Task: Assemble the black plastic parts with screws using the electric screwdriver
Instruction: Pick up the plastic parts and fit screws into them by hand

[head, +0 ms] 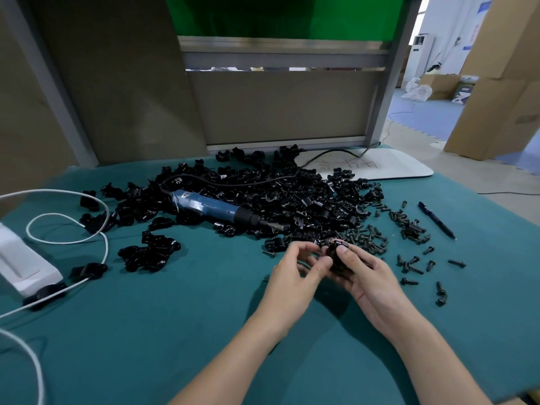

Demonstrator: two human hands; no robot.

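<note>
Green mat (175,331), toward the front edge: left hand (292,273), right hand (371,276) pinch one black part (339,254); seat it flush before driving.

Both bare forearms come in from the near edge and angle toward each other, and the hands meet just right of centre. The right hand (366,277) grips a black plastic part (337,254), thumb on top and fingers curled underneath. The left hand (293,277) sits close beside it on the left, fingers curled, thumb tip pinching in against that same part.
</note>
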